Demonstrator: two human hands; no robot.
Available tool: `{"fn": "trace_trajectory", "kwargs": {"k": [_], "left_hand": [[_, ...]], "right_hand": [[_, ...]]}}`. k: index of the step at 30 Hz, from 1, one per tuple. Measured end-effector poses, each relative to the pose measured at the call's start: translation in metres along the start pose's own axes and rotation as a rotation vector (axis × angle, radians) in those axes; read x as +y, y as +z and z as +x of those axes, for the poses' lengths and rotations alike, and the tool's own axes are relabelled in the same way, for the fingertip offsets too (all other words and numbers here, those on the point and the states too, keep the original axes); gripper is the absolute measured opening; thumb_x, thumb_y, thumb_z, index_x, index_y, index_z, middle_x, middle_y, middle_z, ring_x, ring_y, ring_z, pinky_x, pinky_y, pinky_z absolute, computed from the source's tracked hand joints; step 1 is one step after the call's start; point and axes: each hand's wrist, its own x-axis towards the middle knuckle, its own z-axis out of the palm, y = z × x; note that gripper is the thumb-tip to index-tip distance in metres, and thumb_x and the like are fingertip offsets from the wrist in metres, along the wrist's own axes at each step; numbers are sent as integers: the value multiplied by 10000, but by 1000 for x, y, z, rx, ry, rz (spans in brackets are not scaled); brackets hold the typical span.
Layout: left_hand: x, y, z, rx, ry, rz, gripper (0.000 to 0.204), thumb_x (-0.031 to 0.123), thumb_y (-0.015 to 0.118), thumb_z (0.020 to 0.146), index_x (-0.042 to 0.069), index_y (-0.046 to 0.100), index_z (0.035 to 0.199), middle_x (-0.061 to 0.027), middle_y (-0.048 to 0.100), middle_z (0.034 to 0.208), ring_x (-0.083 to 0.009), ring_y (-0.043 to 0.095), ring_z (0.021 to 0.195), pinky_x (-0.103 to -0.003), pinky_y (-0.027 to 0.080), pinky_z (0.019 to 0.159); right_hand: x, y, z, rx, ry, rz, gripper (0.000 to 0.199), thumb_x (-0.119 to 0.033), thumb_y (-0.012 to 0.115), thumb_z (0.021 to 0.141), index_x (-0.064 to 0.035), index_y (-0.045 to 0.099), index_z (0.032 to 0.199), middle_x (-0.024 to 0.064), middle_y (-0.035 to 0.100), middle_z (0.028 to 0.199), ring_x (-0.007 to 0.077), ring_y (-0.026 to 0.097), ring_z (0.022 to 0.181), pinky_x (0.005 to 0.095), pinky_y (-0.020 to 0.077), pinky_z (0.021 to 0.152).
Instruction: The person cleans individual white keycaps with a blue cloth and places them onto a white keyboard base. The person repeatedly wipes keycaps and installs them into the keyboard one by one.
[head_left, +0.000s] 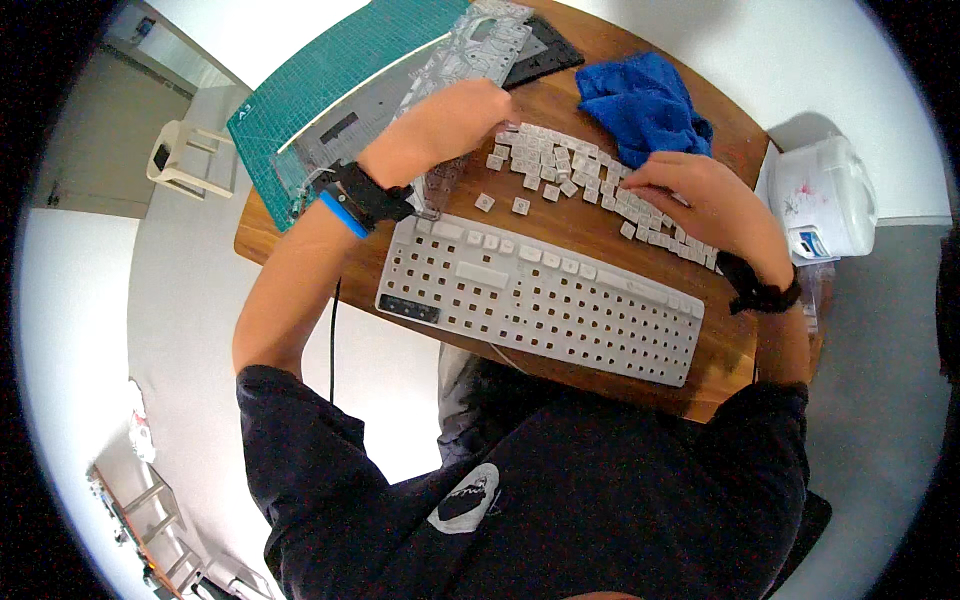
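Many loose white keycaps (560,165) lie in a spread-out heap on the wooden table, with a few set apart at its near left. My left hand (468,115) is curled closed at the heap's far left end; its fingertips are mostly hidden, and what they hold, if anything, does not show. Over the right part of the heap, my right hand (695,195) bends its fingers down among the keycaps, thumb and forefinger apart. Nearer to me lies a white keyboard case (540,300) with rows of square holes where keys sit, and a loose-looking white bar resting on it.
A green cutting mat (330,85) bears grey plates and a clear patterned keyboard sheet (465,60). Beyond the heap sits a crumpled blue cloth (645,100). A white plastic container (825,195) stands at the right. The wooden table's (450,350) rounded edge runs close to my body.
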Motion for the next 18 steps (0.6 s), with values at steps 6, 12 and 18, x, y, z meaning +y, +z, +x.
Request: {"fn": "trace_trajectory", "kwargs": {"k": [6,12,18], "left_hand": [[-9,5,4,97,49,-125,58,38,720,917,30,732,973,-206,760,968,-451,726,965,-523,585,856],[-16,8,7,41,-1,-125,63,56,737,914,35,706,965,-212,737,933,-461,715,914,-515,573,788],[-5,-8,4,60,-83,-233,116,61,758,920,36,694,1014,-208,728,920,-453,714,898,-495,577,784]], "right_hand": [[31,18,63,149,-113,21,137,-87,698,1032,-19,741,1143,129,729,1026,338,703,966,409,556,841],[55,34,131,19,-182,96,160,-147,734,1009,-32,751,1119,149,768,1057,342,729,968,417,568,843],[59,46,166,-55,-132,65,206,-209,783,941,-27,787,1037,176,792,969,369,769,901,446,601,788]]}}
